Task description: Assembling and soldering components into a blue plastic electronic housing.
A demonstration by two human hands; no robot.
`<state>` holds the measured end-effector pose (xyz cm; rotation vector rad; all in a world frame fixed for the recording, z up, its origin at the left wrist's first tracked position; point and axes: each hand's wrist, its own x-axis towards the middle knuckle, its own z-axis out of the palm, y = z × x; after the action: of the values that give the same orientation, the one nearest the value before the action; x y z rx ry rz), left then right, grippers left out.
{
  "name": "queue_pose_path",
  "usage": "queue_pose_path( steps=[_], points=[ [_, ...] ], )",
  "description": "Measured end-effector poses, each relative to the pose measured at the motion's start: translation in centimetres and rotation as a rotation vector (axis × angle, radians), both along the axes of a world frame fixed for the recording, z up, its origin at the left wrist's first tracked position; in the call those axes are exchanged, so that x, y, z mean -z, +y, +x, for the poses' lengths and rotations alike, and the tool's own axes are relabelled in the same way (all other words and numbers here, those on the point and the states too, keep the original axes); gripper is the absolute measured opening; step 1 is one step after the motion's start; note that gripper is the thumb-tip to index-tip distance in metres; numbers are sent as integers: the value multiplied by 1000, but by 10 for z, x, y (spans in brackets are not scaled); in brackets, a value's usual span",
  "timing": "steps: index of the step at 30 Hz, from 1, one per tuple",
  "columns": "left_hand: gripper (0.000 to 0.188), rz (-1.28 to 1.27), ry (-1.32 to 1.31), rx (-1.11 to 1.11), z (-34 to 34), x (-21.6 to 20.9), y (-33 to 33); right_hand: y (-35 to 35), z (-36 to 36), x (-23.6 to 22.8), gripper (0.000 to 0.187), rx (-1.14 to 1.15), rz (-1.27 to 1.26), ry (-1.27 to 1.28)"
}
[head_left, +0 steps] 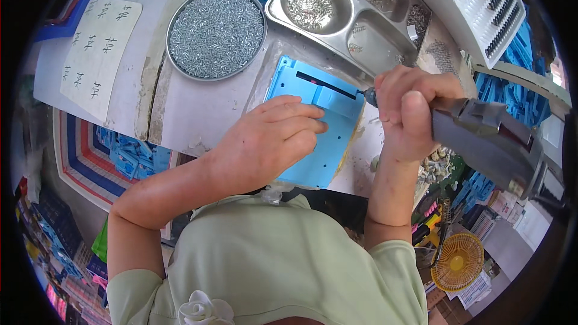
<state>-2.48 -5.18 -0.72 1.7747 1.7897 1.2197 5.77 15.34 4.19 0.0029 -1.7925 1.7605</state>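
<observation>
A light blue plastic panel (316,159) lies at the front of the table, with a dark slot near its far edge and small dark holes. My left hand (274,135) rests on its left side, palm down, fingers loosely stretched over the surface. In my right hand (409,102) is a dark electric screwdriver (484,135), its body pointing off to the right. The thin tip comes down at the panel's upper right, by the right end of the slot; whether it touches a screw there is too small to tell.
Beyond the panel stand a round metal dish (217,33) full of small screws and a steel compartment tray (340,42) with small metal parts. A white ribbed rack (463,0) rises at the far right. Below left sits a striped bin (90,156) of blue parts; a yellow basket (457,262) is lower right.
</observation>
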Motion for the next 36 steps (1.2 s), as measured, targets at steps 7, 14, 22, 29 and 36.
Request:
queue_pose_path(
  steps=[7, 14, 22, 29, 36],
  points=[
    [17, 90, -163, -65, -11, 3, -4, 14, 15, -55, 23, -144, 16, 69],
    [15, 38, -201, -220, -27, -29, -3, -22, 7, -63, 29, -426, -82, 68],
    [20, 73, -182, -265, -32, -24, -6, -29, -1, -60, 28, -417, -134, 86],
    [24, 112, 71, -276, -44, -29, -11, -37, -14, -60, 27, -431, -70, 3],
    [16, -37, 453, -584, -119, -7, -22, -24, -41, -39, 23, -307, -1, 105]
  ],
)
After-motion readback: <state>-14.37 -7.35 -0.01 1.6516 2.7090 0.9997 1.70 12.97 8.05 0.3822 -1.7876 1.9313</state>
